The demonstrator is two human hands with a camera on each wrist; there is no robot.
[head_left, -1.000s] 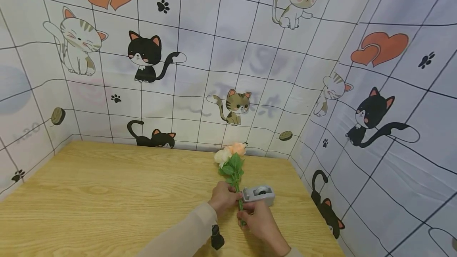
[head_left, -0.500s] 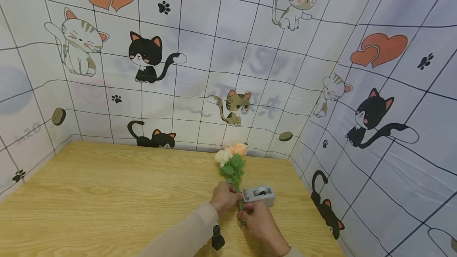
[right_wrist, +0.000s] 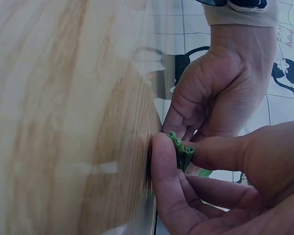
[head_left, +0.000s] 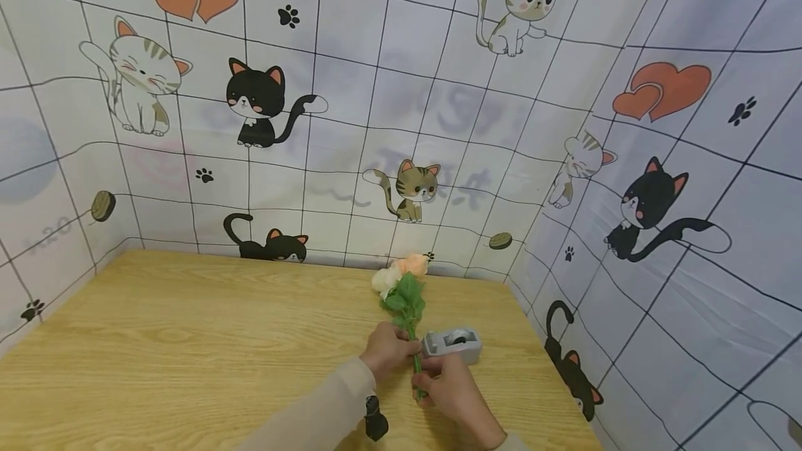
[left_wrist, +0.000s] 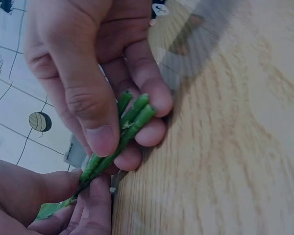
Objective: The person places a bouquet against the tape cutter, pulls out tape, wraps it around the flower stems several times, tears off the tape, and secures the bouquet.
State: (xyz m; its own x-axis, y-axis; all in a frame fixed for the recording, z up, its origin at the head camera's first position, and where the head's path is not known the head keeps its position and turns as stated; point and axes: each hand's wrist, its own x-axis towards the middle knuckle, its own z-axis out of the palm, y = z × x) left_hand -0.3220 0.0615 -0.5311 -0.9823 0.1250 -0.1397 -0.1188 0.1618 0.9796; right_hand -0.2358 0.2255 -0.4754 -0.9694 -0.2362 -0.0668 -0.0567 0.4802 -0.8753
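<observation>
Both hands hold a small bunch of roses with a peach bloom [head_left: 413,265], a white bloom [head_left: 386,281] and green leaves [head_left: 406,298]. My left hand [head_left: 386,349] pinches the stems just below the leaves. Lower down, my right hand [head_left: 452,385] grips them between thumb and fingers near the cut ends. Three green stem ends [left_wrist: 137,117] stick out past the right hand [left_wrist: 81,68] in the left wrist view. Those stem ends [right_wrist: 186,155] also face the camera in the right wrist view. A grey tape dispenser [head_left: 471,353] stands right beside the hands.
The wood-grain table [head_left: 207,339] stretches far to the left of the hands. Behind it and along the right hangs a white cloth [head_left: 351,89] printed with cats and grid lines.
Over the last half second the bunch and both hands have shifted slightly left. The grip of each hand looks the same, and the tape dispenser stays in place.
</observation>
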